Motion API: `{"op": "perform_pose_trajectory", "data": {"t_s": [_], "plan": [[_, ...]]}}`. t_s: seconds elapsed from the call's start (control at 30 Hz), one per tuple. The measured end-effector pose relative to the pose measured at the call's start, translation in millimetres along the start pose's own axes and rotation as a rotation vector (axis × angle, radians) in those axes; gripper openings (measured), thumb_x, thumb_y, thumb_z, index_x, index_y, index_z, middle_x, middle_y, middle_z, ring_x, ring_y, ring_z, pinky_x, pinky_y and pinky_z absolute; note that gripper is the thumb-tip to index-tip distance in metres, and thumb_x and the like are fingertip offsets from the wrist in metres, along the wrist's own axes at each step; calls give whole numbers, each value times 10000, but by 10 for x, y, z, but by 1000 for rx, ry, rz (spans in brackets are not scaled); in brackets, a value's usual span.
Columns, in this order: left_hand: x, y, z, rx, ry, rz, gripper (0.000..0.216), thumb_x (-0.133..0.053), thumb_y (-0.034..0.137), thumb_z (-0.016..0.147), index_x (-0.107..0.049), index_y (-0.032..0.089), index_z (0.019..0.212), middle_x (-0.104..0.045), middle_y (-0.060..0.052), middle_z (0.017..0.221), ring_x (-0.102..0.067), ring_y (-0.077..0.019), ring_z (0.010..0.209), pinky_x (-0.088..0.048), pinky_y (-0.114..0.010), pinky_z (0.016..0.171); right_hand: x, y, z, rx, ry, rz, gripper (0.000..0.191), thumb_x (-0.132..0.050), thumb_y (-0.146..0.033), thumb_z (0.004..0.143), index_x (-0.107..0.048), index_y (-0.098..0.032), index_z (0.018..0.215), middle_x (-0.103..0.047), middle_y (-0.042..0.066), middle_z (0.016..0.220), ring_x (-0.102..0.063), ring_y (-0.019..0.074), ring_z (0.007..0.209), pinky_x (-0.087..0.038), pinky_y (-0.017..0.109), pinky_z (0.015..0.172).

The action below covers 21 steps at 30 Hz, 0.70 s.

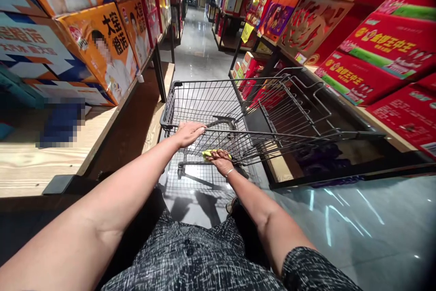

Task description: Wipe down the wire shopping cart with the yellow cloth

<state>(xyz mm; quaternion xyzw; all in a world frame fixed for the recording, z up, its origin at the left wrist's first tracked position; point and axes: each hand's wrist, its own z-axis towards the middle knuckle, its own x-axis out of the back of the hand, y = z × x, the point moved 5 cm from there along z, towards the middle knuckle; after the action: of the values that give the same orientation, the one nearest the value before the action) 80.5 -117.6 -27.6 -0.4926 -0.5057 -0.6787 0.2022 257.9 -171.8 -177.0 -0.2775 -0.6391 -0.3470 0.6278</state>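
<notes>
In front of me stands a black wire shopping cart (pixel 177 84), turned sideways across the aisle. My left hand (pixel 190 134) is closed over the top rail of its near side. Lower down, my right hand (pixel 221 163) grips a yellow cloth (pixel 207 154) against the wires of that same side. A thin bracelet (pixel 229 172) circles the right wrist. Through the mesh I see the floor and no goods in the basket. The cart's handle end points to the right, beside the shelf.
Orange cartons (pixel 98 50) stand on a wooden shelf (pixel 57 164) at my left. Red boxes (pixel 388 46) are stacked along the right shelf, close to the cart. A yellow tag (pixel 247 32) hangs at the right shelf's edge. Ahead, a shiny grey aisle floor (pixel 197 32) runs between shelves.
</notes>
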Motion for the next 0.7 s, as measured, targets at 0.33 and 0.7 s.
{"op": "perform_pose_trajectory", "data": {"t_s": [0.33,0.7], "plan": [[54,-241,156,22,22,24,349,-475,348,904,-645,319,1208,-695,2,1213,-530,-260,1211,-272,-448,1024,1464,1169,-519,-466,377,-131,484,-470,-227,930,-587,-413,1361,-517,52,1416,-374,319,1256,-271,484,1039],[125,-290,222,25,102,-7,375,-416,499,946,-708,298,1069,-733,1,1135,-583,-259,1155,-267,-442,1025,1398,248,174,-323,465,-62,510,-441,-427,968,-463,-351,1472,-465,69,1458,-378,297,1208,-323,410,954]]}}
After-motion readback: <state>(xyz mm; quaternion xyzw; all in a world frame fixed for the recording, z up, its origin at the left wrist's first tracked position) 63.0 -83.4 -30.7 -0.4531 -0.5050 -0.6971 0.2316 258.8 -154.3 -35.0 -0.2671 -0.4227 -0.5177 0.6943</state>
